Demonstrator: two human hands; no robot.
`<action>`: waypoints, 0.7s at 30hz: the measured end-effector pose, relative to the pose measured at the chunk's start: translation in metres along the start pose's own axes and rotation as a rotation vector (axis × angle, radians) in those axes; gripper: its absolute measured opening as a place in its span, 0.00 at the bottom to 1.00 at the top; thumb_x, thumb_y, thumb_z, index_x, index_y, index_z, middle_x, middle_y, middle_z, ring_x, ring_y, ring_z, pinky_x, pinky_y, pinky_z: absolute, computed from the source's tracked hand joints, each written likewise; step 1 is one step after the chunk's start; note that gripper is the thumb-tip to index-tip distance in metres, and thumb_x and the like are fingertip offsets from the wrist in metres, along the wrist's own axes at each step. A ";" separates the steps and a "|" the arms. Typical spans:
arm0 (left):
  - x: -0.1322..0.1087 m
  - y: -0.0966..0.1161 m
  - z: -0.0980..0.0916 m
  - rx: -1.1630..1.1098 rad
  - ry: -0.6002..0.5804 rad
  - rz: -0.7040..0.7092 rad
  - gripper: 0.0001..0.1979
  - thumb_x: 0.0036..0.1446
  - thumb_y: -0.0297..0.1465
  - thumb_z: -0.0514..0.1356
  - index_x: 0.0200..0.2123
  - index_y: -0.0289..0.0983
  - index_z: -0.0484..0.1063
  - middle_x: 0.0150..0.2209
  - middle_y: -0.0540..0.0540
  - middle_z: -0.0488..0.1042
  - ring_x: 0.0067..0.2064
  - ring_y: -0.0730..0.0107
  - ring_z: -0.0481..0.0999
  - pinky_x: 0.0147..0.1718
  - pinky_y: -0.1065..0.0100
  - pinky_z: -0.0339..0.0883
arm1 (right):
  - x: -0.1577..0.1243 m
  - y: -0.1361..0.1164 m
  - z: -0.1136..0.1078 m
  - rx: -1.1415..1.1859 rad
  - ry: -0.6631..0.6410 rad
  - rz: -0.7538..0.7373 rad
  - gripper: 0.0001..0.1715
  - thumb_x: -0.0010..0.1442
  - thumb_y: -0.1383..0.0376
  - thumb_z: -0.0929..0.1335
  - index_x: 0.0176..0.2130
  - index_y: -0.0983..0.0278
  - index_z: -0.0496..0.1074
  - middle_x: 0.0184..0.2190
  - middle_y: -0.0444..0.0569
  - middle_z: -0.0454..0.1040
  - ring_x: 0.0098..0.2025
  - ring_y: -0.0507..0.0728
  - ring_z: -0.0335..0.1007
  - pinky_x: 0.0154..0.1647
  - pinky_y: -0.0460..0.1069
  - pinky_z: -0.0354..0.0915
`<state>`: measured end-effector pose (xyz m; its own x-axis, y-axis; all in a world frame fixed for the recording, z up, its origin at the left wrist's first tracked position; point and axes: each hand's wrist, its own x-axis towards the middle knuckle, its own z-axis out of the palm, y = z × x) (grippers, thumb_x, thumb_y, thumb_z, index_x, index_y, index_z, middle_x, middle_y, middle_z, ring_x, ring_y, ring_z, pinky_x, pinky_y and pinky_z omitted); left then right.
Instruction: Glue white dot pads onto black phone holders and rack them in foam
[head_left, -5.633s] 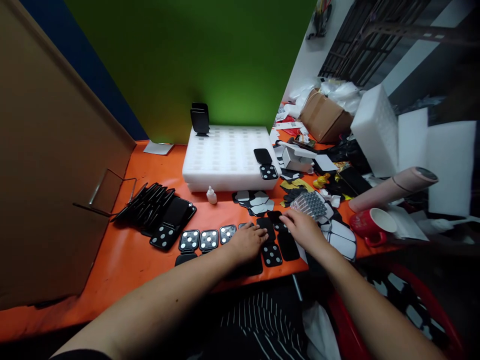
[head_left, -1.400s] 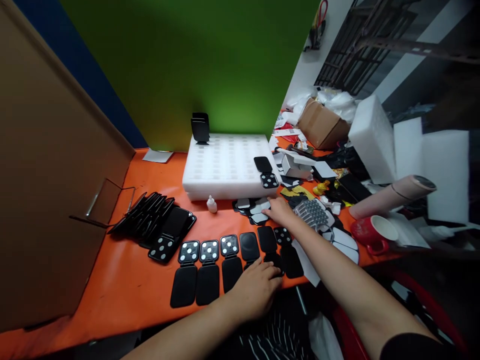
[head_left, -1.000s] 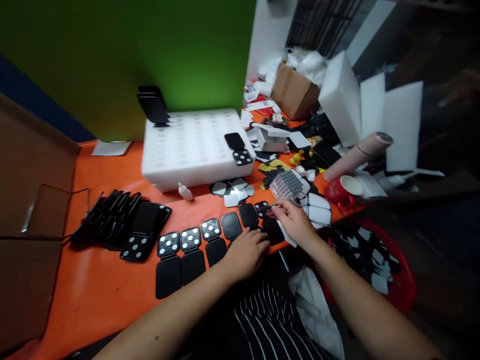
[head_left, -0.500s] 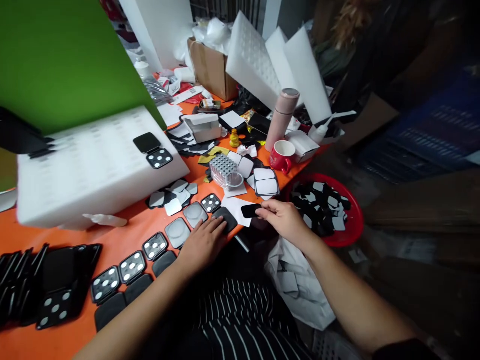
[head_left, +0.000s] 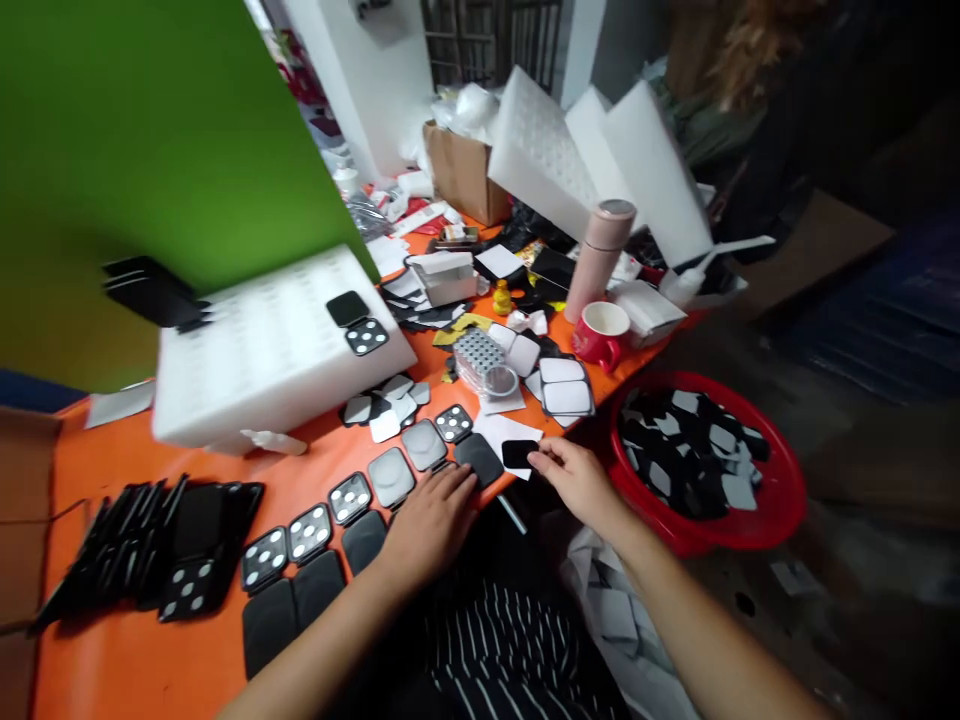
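My right hand [head_left: 577, 482] pinches the edge of a thin black rounded piece [head_left: 516, 454] between thumb and fingers, over a white sheet [head_left: 499, 430] at the table's front edge. My left hand [head_left: 433, 512] lies palm down, fingers stretched, its fingertips at the black lid [head_left: 481, 459] of the end case in a row. That case's tray, with white dots [head_left: 454, 423], lies open behind the lid. More open cases run to the left, some with dotted trays [head_left: 309, 532] and others with a grey round-marked insert [head_left: 391, 477]. My left hand and forearm partly hide their lids.
A red basin [head_left: 787, 490] of black and white scraps stands right of the table. Behind are a red mug [head_left: 600, 345], a pink flask [head_left: 600, 262] and a clear cup [head_left: 480, 362]. A white foam block [head_left: 262, 360] and stacked black cases [head_left: 135, 545] occupy the left.
The view has shifted, so everything sits farther right and lower. My right hand still pinches the black piece, now held close beside the end lid; my left hand stays at the cases.
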<state>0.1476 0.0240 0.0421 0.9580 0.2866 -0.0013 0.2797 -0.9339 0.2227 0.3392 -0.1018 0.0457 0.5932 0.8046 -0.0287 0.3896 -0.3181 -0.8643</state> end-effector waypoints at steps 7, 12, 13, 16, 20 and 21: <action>0.009 0.008 0.012 0.002 -0.026 -0.069 0.32 0.53 0.44 0.53 0.58 0.35 0.51 0.61 0.40 0.50 0.61 0.56 0.49 0.57 0.51 0.42 | 0.050 -0.018 0.052 -0.142 -0.092 -0.096 0.15 0.57 0.56 0.59 0.28 0.62 0.67 0.23 0.44 0.69 0.26 0.53 0.64 0.27 0.45 0.57; 0.011 0.007 0.023 -0.001 -0.039 -0.097 0.38 0.52 0.50 0.50 0.60 0.33 0.47 0.62 0.38 0.44 0.61 0.54 0.45 0.57 0.52 0.37 | 0.090 -0.024 0.072 -0.225 -0.276 -0.153 0.15 0.57 0.58 0.58 0.27 0.63 0.66 0.23 0.44 0.69 0.27 0.53 0.64 0.28 0.45 0.56; 0.011 0.006 0.023 -0.004 -0.047 -0.095 0.39 0.52 0.50 0.50 0.60 0.32 0.47 0.62 0.38 0.43 0.62 0.53 0.44 0.57 0.52 0.37 | 0.096 -0.024 0.075 -0.245 -0.313 -0.157 0.16 0.57 0.58 0.58 0.26 0.63 0.65 0.22 0.44 0.68 0.26 0.53 0.63 0.27 0.45 0.56; 0.011 0.005 0.023 -0.010 -0.076 -0.083 0.40 0.51 0.50 0.50 0.60 0.30 0.47 0.62 0.36 0.43 0.62 0.53 0.44 0.57 0.54 0.36 | 0.106 -0.020 0.082 -0.317 -0.366 -0.159 0.16 0.57 0.57 0.58 0.23 0.63 0.62 0.19 0.43 0.65 0.23 0.52 0.60 0.25 0.45 0.53; 0.010 0.004 0.023 -0.029 -0.074 -0.074 0.41 0.51 0.50 0.51 0.60 0.29 0.46 0.62 0.36 0.41 0.62 0.52 0.44 0.57 0.55 0.37 | 0.111 -0.011 0.087 -0.373 -0.395 -0.160 0.17 0.57 0.57 0.57 0.21 0.63 0.59 0.19 0.42 0.64 0.23 0.51 0.59 0.24 0.45 0.52; 0.010 0.004 0.024 -0.034 -0.071 -0.074 0.41 0.51 0.49 0.51 0.60 0.30 0.46 0.62 0.36 0.41 0.62 0.52 0.44 0.57 0.55 0.38 | 0.112 -0.010 0.087 -0.380 -0.396 -0.154 0.17 0.57 0.57 0.57 0.21 0.63 0.59 0.19 0.43 0.64 0.23 0.51 0.59 0.24 0.45 0.52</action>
<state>0.1602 0.0179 0.0197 0.9372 0.3376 -0.0873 0.3487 -0.9026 0.2525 0.3404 0.0355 0.0070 0.2284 0.9593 -0.1660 0.7202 -0.2812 -0.6342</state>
